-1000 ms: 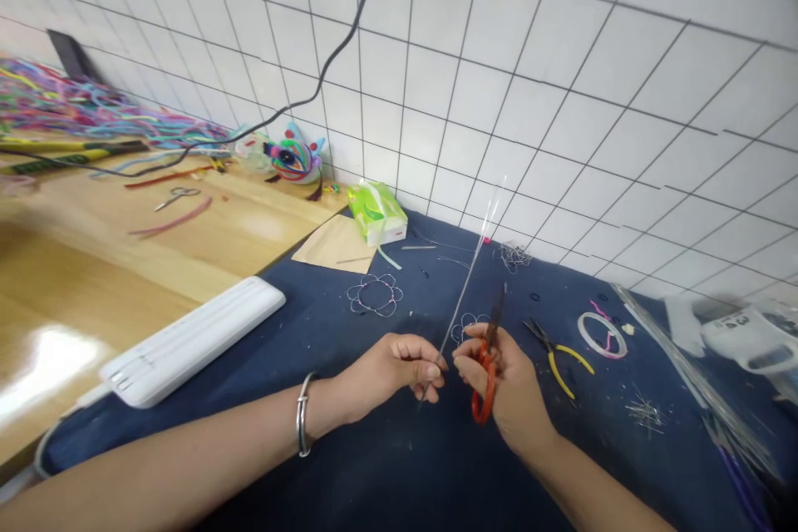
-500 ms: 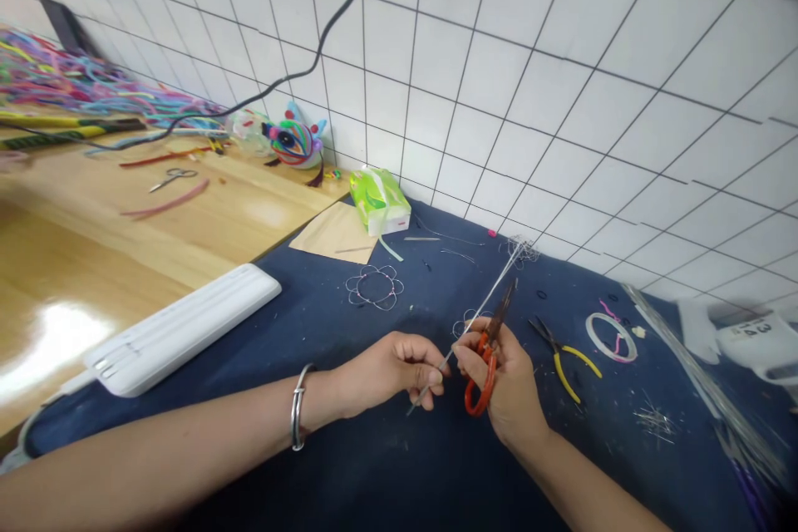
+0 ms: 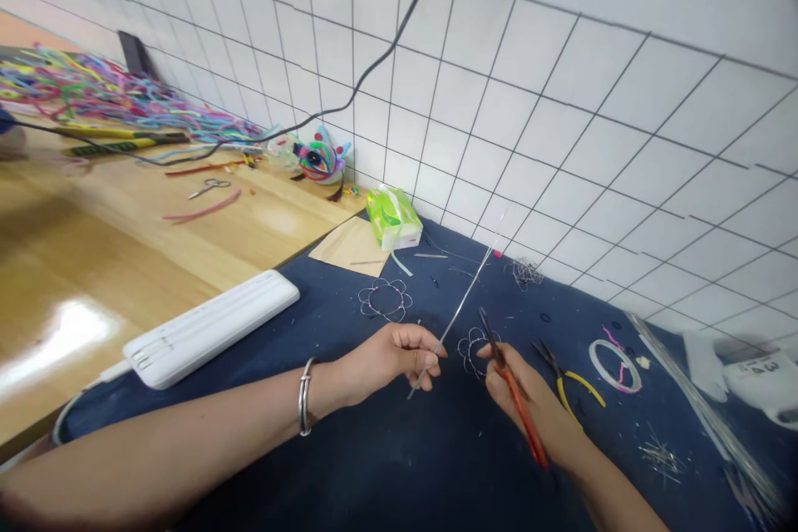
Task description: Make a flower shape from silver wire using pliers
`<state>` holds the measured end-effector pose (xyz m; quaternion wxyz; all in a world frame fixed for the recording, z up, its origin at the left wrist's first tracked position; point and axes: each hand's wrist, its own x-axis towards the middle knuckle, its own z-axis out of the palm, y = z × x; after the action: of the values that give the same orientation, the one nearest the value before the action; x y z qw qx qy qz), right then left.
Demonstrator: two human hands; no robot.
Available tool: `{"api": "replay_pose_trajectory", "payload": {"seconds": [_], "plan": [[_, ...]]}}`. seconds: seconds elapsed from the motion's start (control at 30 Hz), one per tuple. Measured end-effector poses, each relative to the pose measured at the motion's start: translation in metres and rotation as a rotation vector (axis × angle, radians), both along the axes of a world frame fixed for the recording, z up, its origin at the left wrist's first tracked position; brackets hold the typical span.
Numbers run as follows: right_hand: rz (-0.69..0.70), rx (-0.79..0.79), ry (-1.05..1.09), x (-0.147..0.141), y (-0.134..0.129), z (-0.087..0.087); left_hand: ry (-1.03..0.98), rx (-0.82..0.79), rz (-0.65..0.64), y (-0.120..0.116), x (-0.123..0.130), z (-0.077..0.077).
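My left hand [image 3: 399, 364] pinches a thin bundle of silvery wires [image 3: 466, 296] between thumb and fingers. The bundle slants up and away to the right, with a short end showing below the fingers. In my right hand [image 3: 542, 399] lies a pair of scissors [image 3: 522, 409] with orange-red handles, its dark blades pointing up and left. The scissors are apart from the wires. Behind the blades a flower-shaped wire ring [image 3: 465, 353] lies on the dark blue cloth, partly hidden by the right hand. A second wire flower [image 3: 385, 299] lies farther left, beyond my left hand.
Yellow-handled pliers [image 3: 564, 378], a white ring [image 3: 614, 366] and wire scraps [image 3: 662, 457] lie to the right. Long wires [image 3: 698, 391] run along the right edge. A white power strip [image 3: 212, 328] and a green tissue pack [image 3: 394, 218] stand left and behind.
My right hand has drawn away from the wire bundle, down and right, with the scissors turned in its grip. My left hand still pinches the wires. The view has shifted slightly.
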<state>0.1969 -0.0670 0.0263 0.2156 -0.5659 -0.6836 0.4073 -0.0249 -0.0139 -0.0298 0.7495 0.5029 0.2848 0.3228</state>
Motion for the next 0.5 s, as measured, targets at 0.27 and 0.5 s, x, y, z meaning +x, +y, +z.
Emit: {"api": "replay_pose_trajectory", "payload": {"seconds": [0.27,0.5], "plan": [[0.232,0.070,-0.240,-0.012,-0.010,0.010,0.022,0.001,-0.190,-0.006,-0.001,0.005],[0.333,0.056,-0.114,-0.016,-0.013,0.022,0.058,-0.012,-0.256,-0.009,-0.002,0.010]]}}
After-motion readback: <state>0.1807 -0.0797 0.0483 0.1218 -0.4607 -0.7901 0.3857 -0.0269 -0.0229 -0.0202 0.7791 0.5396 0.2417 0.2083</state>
